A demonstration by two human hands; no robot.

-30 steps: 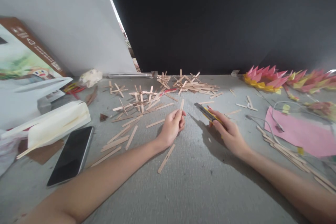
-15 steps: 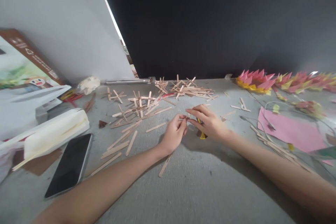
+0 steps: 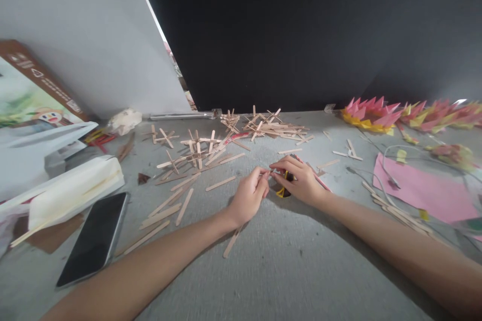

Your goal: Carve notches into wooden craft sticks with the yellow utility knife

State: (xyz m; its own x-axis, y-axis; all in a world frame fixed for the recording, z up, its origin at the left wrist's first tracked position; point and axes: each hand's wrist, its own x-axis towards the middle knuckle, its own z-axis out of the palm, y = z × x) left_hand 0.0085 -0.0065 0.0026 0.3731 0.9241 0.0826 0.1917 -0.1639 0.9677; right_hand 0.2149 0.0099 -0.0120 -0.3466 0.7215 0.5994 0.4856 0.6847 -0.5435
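Observation:
My left hand (image 3: 250,191) is closed in a pinch, thumb against fingers, just left of centre over the grey surface. Its fingertips meet those of my right hand (image 3: 299,180), which is also pinched. Whatever small thing sits between the fingertips is too hidden to name. Under my right hand lies a yellow-and-black object (image 3: 282,192), mostly covered by the palm. A thin red-edged strip (image 3: 321,183) shows behind that hand. One flat wooden craft stick (image 3: 231,245) lies below my left wrist, and another craft stick (image 3: 220,183) rests to the left of the hand.
Crossed craft-stick pieces (image 3: 198,148) and a stick pile (image 3: 278,128) lie toward the dark panel (image 3: 301,35). At left are a phone (image 3: 94,238) and a paper packet (image 3: 75,188). Pink paper (image 3: 422,185), a cable (image 3: 384,180) and pink-yellow folded-paper rings (image 3: 371,115) are at right.
Both hands stay together at the fingertips and sit slightly lower in view. My right hand's fingers have closed down toward the left's. The red-edged strip now shows beside my right hand.

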